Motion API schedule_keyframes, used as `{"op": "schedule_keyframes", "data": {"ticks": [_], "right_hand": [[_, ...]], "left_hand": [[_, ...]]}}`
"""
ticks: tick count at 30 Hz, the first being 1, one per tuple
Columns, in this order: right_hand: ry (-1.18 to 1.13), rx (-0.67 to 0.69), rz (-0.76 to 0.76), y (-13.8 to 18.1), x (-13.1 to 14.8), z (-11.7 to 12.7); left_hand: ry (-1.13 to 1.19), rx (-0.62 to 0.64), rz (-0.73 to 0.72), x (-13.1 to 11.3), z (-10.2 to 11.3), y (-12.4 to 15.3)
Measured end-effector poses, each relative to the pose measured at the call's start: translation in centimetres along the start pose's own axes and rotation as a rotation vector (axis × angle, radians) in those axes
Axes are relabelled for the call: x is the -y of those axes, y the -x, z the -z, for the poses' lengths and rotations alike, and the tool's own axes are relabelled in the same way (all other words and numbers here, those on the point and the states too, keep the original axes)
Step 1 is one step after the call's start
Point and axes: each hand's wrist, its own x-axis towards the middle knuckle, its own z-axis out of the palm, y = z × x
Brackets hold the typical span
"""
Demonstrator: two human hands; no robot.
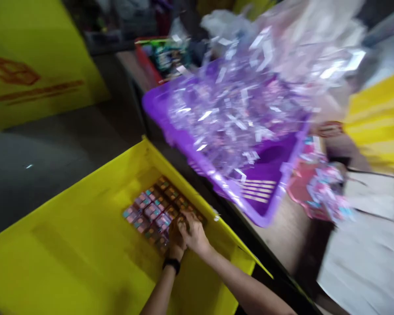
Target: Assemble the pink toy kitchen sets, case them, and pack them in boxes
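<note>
Both my hands reach down into a yellow bin point(68, 245). On its floor lies a flat block of several small brown packets with pink and teal faces point(154, 208). My left hand point(174, 240), with a black band on the wrist, and my right hand point(194, 232) rest together on the near right edge of that block, fingers curled against the packets. Blur hides whether either hand grips a packet.
A purple tray point(262, 197) heaped with clear plastic wrappers point(249, 100) sits on a wooden table point(289, 236), right of the bin. Pink packets point(318, 192) and white sheets point(364, 262) lie further right. A yellow carton point(29, 57) stands at the back left, a red box point(151, 61) behind.
</note>
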Motion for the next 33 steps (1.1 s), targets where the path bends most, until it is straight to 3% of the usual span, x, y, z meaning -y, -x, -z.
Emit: {"op": "schedule_keyframes", "data": {"ticks": [4, 7, 9, 12, 14, 16, 18, 20, 23, 25, 27, 29, 33], "right_hand": [[-0.139, -0.075, 0.086, 6.3, 5.3, 12.0], [-0.011, -0.221, -0.033, 9.9, 5.6, 22.7], [0.167, -0.383, -0.143, 11.4, 3.5, 30.4], [0.507, -0.608, -0.29, 12.0, -1.9, 41.8], [0.629, -0.625, -0.48, 11.7, -5.8, 48.0], [0.635, -0.511, -0.592, 11.2, -9.1, 52.3], [0.584, -0.421, -0.632, 11.0, -11.8, 54.6], [0.532, -0.384, -0.646, 10.9, -13.7, 55.0], [0.482, -0.363, -0.687, 11.3, -15.2, 53.8], [0.46, -0.364, -0.704, 11.7, -15.4, 52.6], [0.422, -0.382, -0.683, 12.2, -15.3, 51.7], [0.352, -0.398, -0.653, 12.9, -14.9, 51.1], [0.22, -0.344, -0.651, 13.8, -13.6, 50.3]], "left_hand": [[-0.039, 0.259, -0.198, -4.7, 0.6, 6.8], [-0.076, 0.409, -0.266, -7.8, 0.7, 10.6], [-0.096, 0.492, -0.307, -10.3, 0.6, 12.5], [-0.155, 0.582, -0.432, -15.9, -0.7, 14.2], [-0.207, 0.603, -0.536, -21.0, -2.6, 14.3], [-0.244, 0.569, -0.661, -26.7, -5.4, 13.8], [-0.298, 0.511, -0.818, -32.5, -9.2, 12.6], [-0.325, 0.49, -0.878, -37.9, -13.6, 11.2], [-0.365, 0.431, -0.971, -44.5, -20.5, 9.2], [-0.41, 0.45, -0.978, -47.4, -24.4, 8.3], [-0.469, 0.477, -0.945, -49.0, -27.0, 7.4], [-0.508, 0.482, -0.939, -49.4, -28.0, 6.7], [-0.528, 0.436, -0.981, -46.9, -25.7, 6.3]]}}
